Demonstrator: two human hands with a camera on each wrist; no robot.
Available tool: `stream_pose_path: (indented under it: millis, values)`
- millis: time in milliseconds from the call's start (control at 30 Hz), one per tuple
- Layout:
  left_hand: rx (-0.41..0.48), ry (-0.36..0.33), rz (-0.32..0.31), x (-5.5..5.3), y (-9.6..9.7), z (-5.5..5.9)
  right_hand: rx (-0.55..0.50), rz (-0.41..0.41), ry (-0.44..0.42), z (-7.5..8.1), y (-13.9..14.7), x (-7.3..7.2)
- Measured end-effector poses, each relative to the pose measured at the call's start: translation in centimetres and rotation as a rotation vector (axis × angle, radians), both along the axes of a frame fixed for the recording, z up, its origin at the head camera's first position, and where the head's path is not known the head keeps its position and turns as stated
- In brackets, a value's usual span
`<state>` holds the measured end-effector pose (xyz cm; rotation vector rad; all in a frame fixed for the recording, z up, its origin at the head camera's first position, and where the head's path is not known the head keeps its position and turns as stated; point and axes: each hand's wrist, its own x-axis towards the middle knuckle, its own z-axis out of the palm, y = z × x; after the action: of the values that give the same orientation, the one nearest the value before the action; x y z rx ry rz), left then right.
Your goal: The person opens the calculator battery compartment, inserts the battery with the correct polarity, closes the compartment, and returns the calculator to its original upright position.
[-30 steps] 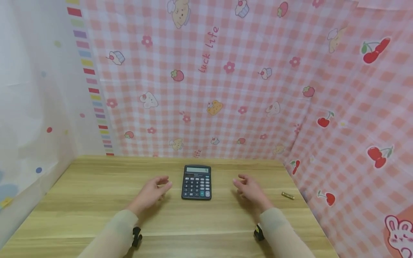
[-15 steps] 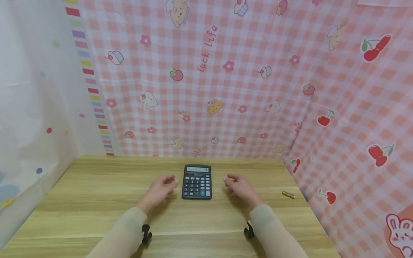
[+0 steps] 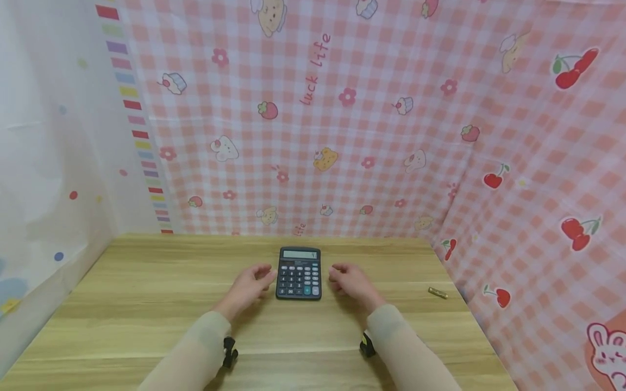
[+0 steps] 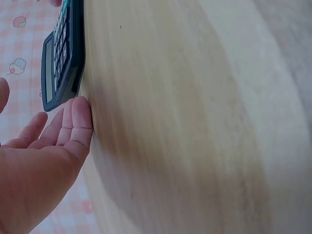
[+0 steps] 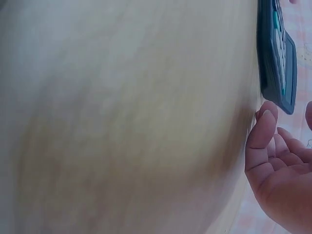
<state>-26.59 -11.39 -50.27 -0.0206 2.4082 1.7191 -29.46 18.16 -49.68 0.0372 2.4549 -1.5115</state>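
A dark calculator (image 3: 299, 273) with a grey display reading 41 lies on the wooden table between both hands. My left hand (image 3: 248, 288) is close to its left edge, fingers loosely bent and thumb apart from them. In the left wrist view the fingertips (image 4: 82, 109) come right up to the calculator's side. On the other side, my right hand (image 3: 353, 282) stands a small gap away from the right edge, its fingers relaxed. The right wrist view shows the fingers (image 5: 263, 131) just short of the calculator (image 5: 273, 53). Neither hand holds anything.
A small gold-coloured cylinder, like a battery, (image 3: 437, 293) lies on the table at the right. A pink checked cloth (image 3: 313, 125) hangs behind the table (image 3: 171, 282) and along its right side; a whitish cloth (image 3: 54, 163) hangs at the left.
Both hands have moved inward over the table, the left to the right and the right to the left, closing in on the calculator. The calculator stays in place.
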Motion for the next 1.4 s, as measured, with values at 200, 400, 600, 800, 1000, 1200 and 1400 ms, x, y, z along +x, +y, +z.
stream_pose_path:
  millis: [200, 400, 600, 800, 1000, 1200, 1400]
  values:
    - [0.003, -0.014, 0.011, -0.1, 0.3, 0.1, -0.026, 0.002, 0.004, -0.1, -1.0, -0.2]
    - [0.008, -0.029, 0.011, -0.2, 0.4, 0.0, -0.049, 0.001, 0.008, -0.2, -1.6, -0.2]
    - [0.006, -0.051, 0.019, -0.4, 0.6, 0.0, -0.036, 0.004, 0.003, 0.0, -1.9, -0.2]
    - [0.008, -0.049, 0.020, -0.3, 0.8, 0.0, -0.025, -0.007, -0.019, 0.1, -2.1, -0.2]
    - [0.011, -0.049, 0.020, -0.3, 1.1, -0.2, 0.000, -0.004, -0.005, 0.1, -2.3, -0.1]
    - [0.014, -0.055, 0.024, -0.3, 1.4, -0.4, 0.014, -0.007, -0.008, -0.1, -2.4, -0.1]
    - [0.017, -0.062, 0.018, -0.2, 1.5, -0.3, 0.033, -0.013, -0.030, 0.0, -2.6, -0.1]
